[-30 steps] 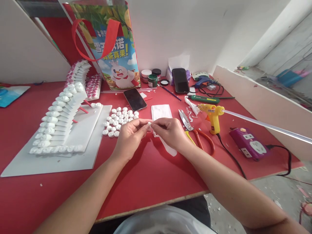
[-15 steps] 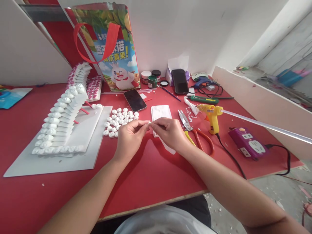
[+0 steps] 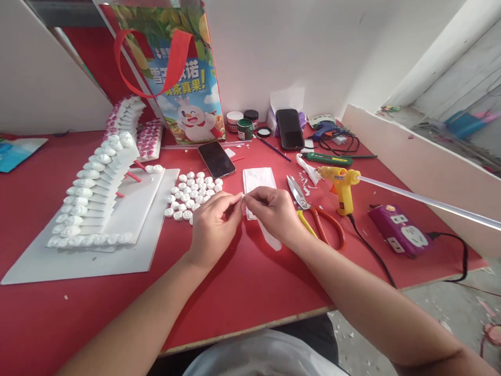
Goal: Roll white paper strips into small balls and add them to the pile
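My left hand and my right hand meet fingertip to fingertip over the red table, both closed in a pinch. Between them is a small white piece, mostly hidden by the fingers. Under my right hand lies a folded white tissue. A white strip shows below that hand; I cannot tell whether it joins the pinched piece. Just left of my left hand sit several small white rolled rosettes in a cluster.
Left, a white model edged with rosettes stands on a white board. Right are scissors, a yellow glue gun and a purple power socket. Behind are a phone, paint jars and a printed bag.
My fingertips have shifted slightly around the small white piece, and less of it shows. The view has moved a little; the things on the table stay in place.
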`<state>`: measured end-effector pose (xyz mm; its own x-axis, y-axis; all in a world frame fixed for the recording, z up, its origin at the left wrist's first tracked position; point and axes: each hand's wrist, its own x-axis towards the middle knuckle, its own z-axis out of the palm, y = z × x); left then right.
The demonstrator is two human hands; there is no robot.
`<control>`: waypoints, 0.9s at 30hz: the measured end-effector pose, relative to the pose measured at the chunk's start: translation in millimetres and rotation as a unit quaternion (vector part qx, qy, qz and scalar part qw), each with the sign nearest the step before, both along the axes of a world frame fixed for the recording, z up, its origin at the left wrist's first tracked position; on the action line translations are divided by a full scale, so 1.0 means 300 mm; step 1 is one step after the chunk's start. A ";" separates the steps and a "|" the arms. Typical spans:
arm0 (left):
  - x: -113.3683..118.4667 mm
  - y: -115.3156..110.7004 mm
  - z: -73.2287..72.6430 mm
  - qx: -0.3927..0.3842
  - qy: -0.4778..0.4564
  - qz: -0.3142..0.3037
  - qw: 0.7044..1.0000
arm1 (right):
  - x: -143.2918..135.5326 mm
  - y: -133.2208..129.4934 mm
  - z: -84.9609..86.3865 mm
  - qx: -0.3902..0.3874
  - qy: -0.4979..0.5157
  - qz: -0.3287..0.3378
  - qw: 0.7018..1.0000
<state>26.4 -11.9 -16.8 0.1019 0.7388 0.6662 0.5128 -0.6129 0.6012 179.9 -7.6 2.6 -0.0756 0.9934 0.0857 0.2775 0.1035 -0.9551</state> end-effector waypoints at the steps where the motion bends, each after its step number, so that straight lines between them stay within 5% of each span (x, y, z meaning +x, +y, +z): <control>1: -0.001 0.002 -0.003 0.020 0.018 0.002 1.000 | -0.001 0.000 -0.002 -0.001 0.000 0.001 1.000; 9: -0.017 0.019 -0.016 0.090 0.130 0.018 0.987 | -0.008 -0.011 -0.010 -0.006 -0.012 0.002 1.000; 13: -0.014 0.007 0.003 0.037 0.056 -0.019 0.998 | -0.004 -0.013 -0.003 0.003 0.004 -0.004 1.000; 17: -0.010 -0.005 0.030 -0.104 -0.058 -0.068 0.991 | 0.001 -0.015 0.010 0.013 0.024 0.007 1.000; 20: -0.015 0.003 0.033 -0.265 -0.198 -0.088 0.939 | 0.004 -0.016 0.009 0.032 0.016 0.024 0.999; 23: -0.024 0.020 0.028 -0.403 -0.345 -0.116 0.840 | 0.009 -0.013 -0.001 0.077 -0.031 0.021 0.996; 25: -0.030 0.029 0.029 -0.459 -0.389 -0.143 0.786 | 0.012 -0.009 -0.005 0.101 -0.054 0.025 0.993; 27: -0.036 0.035 0.034 -0.483 -0.398 -0.163 0.763 | 0.014 -0.007 -0.002 0.116 -0.057 0.040 0.991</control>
<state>15.4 -1.4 -6.6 0.2321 0.9459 -0.2267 -0.3348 0.2965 0.8944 184.1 -9.8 2.0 -0.1756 0.9387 0.2966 0.3645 0.3418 -0.8662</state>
